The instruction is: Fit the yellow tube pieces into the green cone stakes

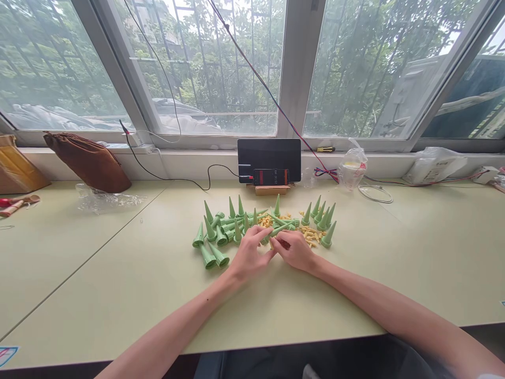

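My left hand (252,251) is closed around a light green plastic cone spike (279,229), whose tip slants up to the right. Close against it, my right hand (295,250) has its thumb and fingers pinched together beside the cone's wide end. Whatever lies in that pinch is hidden by the fingers. More green cones (209,257) lie and stand to the left of my hands, some on their sides with hollow ends showing. Several others (327,235) stand upright on the right. Small yellow pieces (311,236) are scattered among the cones and behind my hands.
A phone (271,177) leans against a dark tablet (269,150) behind the cones. A brown pouch (87,161) and crumpled clear plastic (106,200) sit at left. A bagged cup (352,167) and coiled cable (375,193) are back right. The table's front edge runs near my forearms.
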The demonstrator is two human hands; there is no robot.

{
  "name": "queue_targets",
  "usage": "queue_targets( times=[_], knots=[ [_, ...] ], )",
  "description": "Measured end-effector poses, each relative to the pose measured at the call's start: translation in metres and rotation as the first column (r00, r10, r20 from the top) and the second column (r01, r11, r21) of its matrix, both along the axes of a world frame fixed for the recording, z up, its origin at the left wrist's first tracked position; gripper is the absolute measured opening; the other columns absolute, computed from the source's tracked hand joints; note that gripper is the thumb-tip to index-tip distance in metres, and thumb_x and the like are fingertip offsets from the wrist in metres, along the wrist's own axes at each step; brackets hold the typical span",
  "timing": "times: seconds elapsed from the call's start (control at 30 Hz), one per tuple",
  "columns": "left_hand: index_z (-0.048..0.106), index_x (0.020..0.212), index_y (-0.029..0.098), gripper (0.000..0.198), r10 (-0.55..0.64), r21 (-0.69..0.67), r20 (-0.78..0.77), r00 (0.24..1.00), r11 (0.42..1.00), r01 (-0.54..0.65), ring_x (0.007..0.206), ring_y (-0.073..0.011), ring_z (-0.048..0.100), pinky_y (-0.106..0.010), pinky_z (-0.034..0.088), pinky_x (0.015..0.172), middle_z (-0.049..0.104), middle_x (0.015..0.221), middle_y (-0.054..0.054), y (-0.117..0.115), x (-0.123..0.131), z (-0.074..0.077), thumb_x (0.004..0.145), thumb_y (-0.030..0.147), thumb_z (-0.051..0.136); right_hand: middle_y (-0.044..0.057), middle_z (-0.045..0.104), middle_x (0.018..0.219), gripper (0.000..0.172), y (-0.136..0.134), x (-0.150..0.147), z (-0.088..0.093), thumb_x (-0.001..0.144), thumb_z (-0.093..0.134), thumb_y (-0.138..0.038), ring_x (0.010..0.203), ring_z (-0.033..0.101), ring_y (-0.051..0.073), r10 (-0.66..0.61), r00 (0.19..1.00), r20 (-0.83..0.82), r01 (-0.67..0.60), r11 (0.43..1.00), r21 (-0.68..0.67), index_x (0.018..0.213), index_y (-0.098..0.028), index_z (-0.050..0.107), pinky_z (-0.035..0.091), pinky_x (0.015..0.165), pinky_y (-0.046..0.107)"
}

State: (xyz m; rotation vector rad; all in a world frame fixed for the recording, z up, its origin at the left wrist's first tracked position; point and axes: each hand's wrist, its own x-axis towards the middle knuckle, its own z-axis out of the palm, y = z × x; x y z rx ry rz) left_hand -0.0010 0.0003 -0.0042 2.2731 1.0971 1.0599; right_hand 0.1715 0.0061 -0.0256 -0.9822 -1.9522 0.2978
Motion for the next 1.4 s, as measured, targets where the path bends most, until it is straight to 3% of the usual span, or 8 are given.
queue_targets(
  times=[0.47,0.97,1.4],
  knots=[
    [0.060,0.123,0.023,0.040,-0.008,-0.024,-0.002,1.000,1.000,0.008,0.105,-0.0219,0.059,-0.037,0.053,0.089,0.061,0.109,-0.007,0.0004,0.0000,-0.0007,0.083,0.023,0.065,-0.003,0.044,0.054,0.035,0.0011,0.0004,-0.0028,0.093,0.049,-0.026,0.049,0.037,0.009,-0.002,1.000,0.017,0.002,1.000,-0.002,0.059,-0.018,0.042,0.030,0.050,0.024],
    [0.056,0.119,0.020,0.044,0.040,-0.047,0.048,0.998,0.998,-0.038,0.112,-0.0248,0.061,-0.038,0.054,0.091,0.065,0.120,-0.008,-0.0004,0.0015,-0.0043,0.077,0.020,0.067,-0.004,0.040,0.055,0.036,0.0020,0.0011,-0.0056,0.094,0.046,-0.025,0.050,0.035,0.010,0.045,0.999,-0.011,-0.045,0.999,0.014,0.062,-0.020,0.031,0.028,0.049,0.025],
    [0.059,0.118,0.022,0.041,0.009,0.000,0.045,0.999,1.000,-0.009,0.101,-0.0210,0.062,-0.035,0.053,0.086,0.064,0.109,-0.006,-0.0021,0.0010,0.0034,0.078,0.016,0.067,-0.004,0.041,0.055,0.036,0.0017,0.0006,-0.0037,0.094,0.047,-0.027,0.050,0.036,0.010,0.040,0.999,-0.027,-0.039,0.999,0.008,0.061,-0.020,0.035,0.029,0.049,0.025]
  ],
)
